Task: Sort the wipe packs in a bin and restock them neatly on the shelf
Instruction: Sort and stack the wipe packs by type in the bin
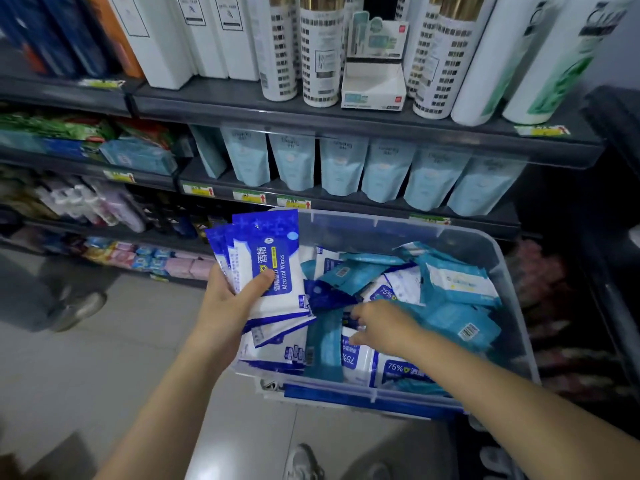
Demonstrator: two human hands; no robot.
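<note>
Left grip (239, 299) clamps fanned wipe packs (273, 271); right grip (381, 327) down in bin (415, 226), hold unclear. Packs likely light, soft, slick: pinch across faces.

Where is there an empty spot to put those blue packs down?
The grey floor left of the bin is bare. The upper shelf has a bare strip in front of the white boxes. Crowded: the bin is heaped with wipe packs, and the pouches stand tightly side by side.
</note>
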